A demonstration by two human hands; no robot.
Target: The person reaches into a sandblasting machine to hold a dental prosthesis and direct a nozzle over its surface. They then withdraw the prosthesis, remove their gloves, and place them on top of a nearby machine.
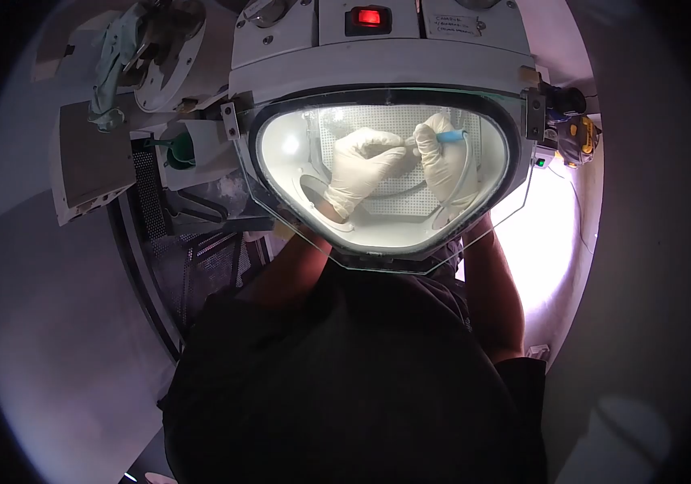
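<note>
Both my hands, in white gloves, are inside a lit blasting cabinet (281, 198), seen through its window. My left hand (362, 165) is closed in a pinch, fingertips pointing right; whatever it grips is too small to make out. My right hand (442, 165) is wrapped round a blue blasting handpiece (451, 136), whose tip end faces my left fingertips. A pale hose (468, 165) runs from the handpiece's right end down along my right hand. The fingertips of the two hands are close together, around a small spot I cannot resolve.
A perforated grid (386, 121) lies behind my hands. Round arm openings, the left one (313, 194) showing, surround my wrists. A red lit switch (368, 17) is on top. A green cup (179, 152) sits left; a yellow-black tool (581, 139) sits right.
</note>
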